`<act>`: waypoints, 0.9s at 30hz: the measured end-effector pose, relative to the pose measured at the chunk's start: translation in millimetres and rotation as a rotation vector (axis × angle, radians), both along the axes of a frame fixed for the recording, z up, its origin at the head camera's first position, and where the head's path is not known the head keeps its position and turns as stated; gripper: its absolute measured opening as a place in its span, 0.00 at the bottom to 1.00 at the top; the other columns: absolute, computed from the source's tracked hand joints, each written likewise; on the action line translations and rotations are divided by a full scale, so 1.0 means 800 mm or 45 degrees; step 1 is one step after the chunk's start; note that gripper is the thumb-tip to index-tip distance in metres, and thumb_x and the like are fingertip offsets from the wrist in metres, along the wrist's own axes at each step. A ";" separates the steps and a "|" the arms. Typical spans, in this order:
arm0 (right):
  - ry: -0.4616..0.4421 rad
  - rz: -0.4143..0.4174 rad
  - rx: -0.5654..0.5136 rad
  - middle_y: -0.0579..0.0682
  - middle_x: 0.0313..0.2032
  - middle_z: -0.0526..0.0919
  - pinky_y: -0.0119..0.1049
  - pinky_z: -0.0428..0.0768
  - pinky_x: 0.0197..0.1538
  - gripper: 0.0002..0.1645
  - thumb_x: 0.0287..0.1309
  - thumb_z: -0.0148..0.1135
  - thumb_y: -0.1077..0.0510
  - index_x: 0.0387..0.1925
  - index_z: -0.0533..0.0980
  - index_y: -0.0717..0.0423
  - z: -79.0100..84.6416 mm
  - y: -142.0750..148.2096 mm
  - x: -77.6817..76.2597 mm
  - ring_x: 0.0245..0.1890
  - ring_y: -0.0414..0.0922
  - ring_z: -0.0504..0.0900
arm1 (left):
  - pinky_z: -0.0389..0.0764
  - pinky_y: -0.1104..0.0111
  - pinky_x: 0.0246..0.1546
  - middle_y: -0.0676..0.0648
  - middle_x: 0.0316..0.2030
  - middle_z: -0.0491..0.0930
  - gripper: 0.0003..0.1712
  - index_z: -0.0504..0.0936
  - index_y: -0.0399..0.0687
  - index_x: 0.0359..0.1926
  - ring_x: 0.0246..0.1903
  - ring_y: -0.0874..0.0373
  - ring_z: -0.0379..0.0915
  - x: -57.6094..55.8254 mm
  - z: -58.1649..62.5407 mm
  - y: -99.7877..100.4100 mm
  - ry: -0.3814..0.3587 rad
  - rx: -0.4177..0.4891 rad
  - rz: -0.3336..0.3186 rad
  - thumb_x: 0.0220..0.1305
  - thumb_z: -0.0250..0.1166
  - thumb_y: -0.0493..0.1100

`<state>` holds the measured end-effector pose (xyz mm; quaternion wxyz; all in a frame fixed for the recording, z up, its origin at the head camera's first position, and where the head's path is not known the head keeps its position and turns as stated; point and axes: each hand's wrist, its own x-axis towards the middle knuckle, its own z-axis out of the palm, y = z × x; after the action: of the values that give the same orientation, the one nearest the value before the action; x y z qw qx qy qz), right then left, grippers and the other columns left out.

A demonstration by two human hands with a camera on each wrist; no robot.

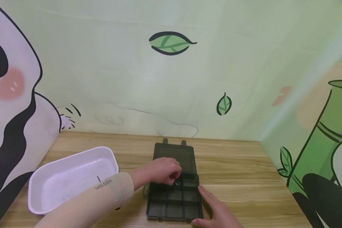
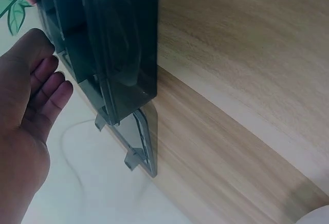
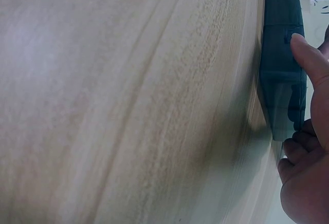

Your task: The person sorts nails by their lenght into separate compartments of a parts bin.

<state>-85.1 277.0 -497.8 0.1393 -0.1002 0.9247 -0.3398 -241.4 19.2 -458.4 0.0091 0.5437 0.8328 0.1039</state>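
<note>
A dark translucent compartment box (image 1: 175,210) lies on the table with its lid (image 1: 175,153) folded back behind it. My left hand (image 1: 165,171) reaches over its far compartments, fingers curled in, thumb near the index finger. Several thin silvery metal pieces (image 1: 176,182) show right at those fingertips; whether the hand pinches one, I cannot tell. In the left wrist view the left hand (image 2: 31,106) is beside the open compartments. My right hand (image 1: 218,210) holds the box's near right corner, thumb (image 3: 303,52) on the front wall and fingers along the right side.
To the left stands a white plastic tray (image 1: 35,190), partly covered by the left sleeve (image 1: 97,202). A thin dark piece (image 1: 98,179) is in it. The wooden table (image 1: 231,167) meets a printed cloth backdrop (image 1: 117,79) at the back and sides.
</note>
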 end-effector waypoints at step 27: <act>0.127 0.059 -0.006 0.62 0.81 0.60 0.72 0.65 0.70 0.69 0.51 0.80 0.32 0.83 0.57 0.56 -0.003 0.003 0.002 0.78 0.68 0.62 | 0.81 0.69 0.43 0.53 0.36 0.83 0.10 0.85 0.51 0.38 0.37 0.61 0.78 0.013 0.057 -0.105 -0.279 0.290 0.100 0.56 0.75 0.38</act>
<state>-83.3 279.5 -499.8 0.1008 -0.1388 0.9271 -0.3331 -230.9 -64.6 -412.8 0.0339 0.4937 0.8302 0.2566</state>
